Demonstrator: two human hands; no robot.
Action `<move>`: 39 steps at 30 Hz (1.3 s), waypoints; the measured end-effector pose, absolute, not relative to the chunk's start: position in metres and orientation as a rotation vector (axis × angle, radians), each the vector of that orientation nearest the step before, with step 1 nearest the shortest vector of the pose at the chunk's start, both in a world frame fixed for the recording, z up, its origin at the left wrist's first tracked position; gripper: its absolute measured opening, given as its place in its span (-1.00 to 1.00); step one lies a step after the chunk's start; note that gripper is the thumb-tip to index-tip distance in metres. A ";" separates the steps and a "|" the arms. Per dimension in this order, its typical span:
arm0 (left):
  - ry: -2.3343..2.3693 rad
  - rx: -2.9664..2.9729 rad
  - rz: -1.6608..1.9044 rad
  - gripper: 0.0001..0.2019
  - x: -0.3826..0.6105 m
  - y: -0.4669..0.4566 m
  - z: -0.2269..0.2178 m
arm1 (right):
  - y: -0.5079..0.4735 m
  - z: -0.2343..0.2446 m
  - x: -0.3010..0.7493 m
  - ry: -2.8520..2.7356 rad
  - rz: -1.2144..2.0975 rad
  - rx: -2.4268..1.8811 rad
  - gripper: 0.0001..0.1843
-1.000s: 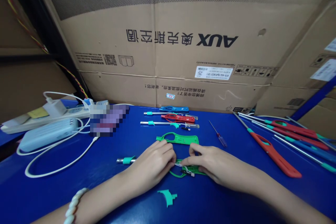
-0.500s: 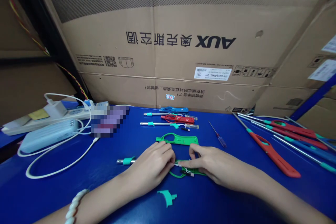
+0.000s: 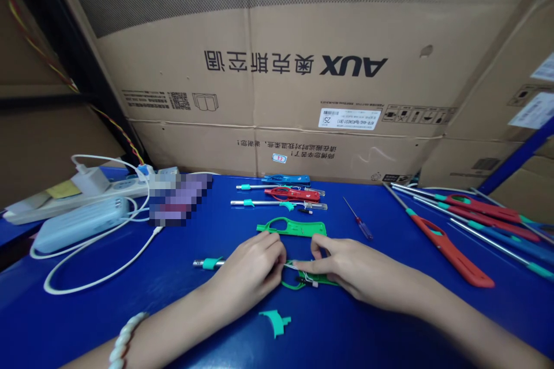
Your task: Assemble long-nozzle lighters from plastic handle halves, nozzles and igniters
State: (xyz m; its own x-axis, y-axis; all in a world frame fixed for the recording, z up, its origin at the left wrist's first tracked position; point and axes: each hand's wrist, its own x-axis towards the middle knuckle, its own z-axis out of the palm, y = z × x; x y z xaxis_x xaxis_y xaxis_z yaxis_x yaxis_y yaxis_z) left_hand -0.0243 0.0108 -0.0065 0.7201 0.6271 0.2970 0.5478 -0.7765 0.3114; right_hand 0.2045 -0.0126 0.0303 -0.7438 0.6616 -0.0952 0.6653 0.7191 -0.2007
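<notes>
My left hand (image 3: 257,262) is closed, its fingertips pinching at the front end of a green lighter handle half (image 3: 325,279), where a metal tube (image 3: 198,263) with a turquoise collar (image 3: 211,263) runs in. My right hand (image 3: 357,268) bends over the same handle half, thumb and fingers curled at its edge, index finger reaching to the thin white wires (image 3: 308,275). A small black and pink part (image 3: 310,283) hangs by those wires. Both hands hide much of the handle. A second green handle half (image 3: 298,229) lies just beyond, and a turquoise trigger (image 3: 276,323) lies nearer me.
Farther back lie red (image 3: 294,194) and blue (image 3: 288,179) lighter parts with metal tubes. A screwdriver (image 3: 363,227) rests right of them. Several long lighters (image 3: 454,251) spread at the right. A power bank (image 3: 80,225), cables and a power strip (image 3: 125,185) occupy the left. Cardboard (image 3: 277,86) walls the back.
The view has shifted very slightly. Both hands stay at the green handle half, with only a small shift of the fingers around the wires.
</notes>
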 end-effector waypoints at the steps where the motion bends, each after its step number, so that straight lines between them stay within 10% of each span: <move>1: 0.937 2.731 0.584 -0.84 -0.024 0.011 -0.006 | -0.013 0.031 0.204 2.902 -0.357 1.119 -0.36; 20: 0.902 2.755 0.582 -0.78 -0.024 0.009 -0.009 | -0.007 0.034 0.208 2.867 -0.737 1.258 -0.51; 39: 0.977 2.981 0.418 -0.87 -0.024 0.006 -0.005 | -0.015 0.030 0.201 2.869 -0.393 1.249 -0.67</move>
State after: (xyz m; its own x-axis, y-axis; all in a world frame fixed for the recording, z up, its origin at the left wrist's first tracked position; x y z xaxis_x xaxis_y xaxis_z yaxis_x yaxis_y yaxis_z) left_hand -0.0238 0.0063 -0.0052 0.7745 0.5786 0.2559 0.5846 -0.8091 0.0600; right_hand 0.2006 -0.0154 0.0304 -0.6863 0.7220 -0.0875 0.7190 0.6553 -0.2316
